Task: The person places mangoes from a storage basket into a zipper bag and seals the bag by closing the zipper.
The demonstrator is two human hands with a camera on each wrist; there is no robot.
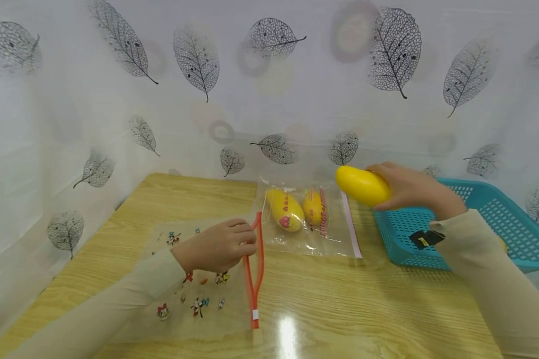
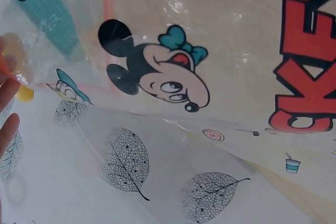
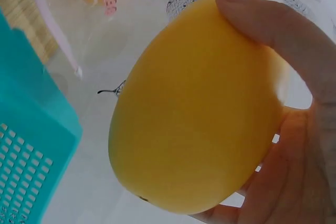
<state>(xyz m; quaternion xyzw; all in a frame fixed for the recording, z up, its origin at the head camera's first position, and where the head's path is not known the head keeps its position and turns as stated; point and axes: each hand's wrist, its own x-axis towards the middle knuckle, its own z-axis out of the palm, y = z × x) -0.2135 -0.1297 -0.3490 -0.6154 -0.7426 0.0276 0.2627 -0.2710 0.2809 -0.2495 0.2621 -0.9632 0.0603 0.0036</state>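
Note:
My right hand [image 1: 406, 188] grips a smooth yellow mango [image 1: 359, 184] in the air, left of the teal basket's near corner. In the right wrist view the thumb lies over the upper end of the mango [image 3: 194, 108], with fingers beneath it. My left hand [image 1: 222, 245] pinches the mouth of a clear cartoon-printed zip bag [image 1: 179, 319] beside its red zip strip [image 1: 257, 279]. The strip's two sides stand apart there. Mickey Mouse prints fill much of this bag [image 2: 236, 40] in the left wrist view, where only some fingers [image 2: 8, 129] show at the left edge.
A second clear bag [image 1: 332, 244] with a pink edge lies at the back, holding two yellow mangoes [image 1: 287, 212]. On the right stands the teal basket [image 1: 476, 185], with a bit of yellow showing inside behind the sleeve. A leaf-printed curtain [image 1: 296, 109] hangs behind the wooden table [image 1: 341, 309].

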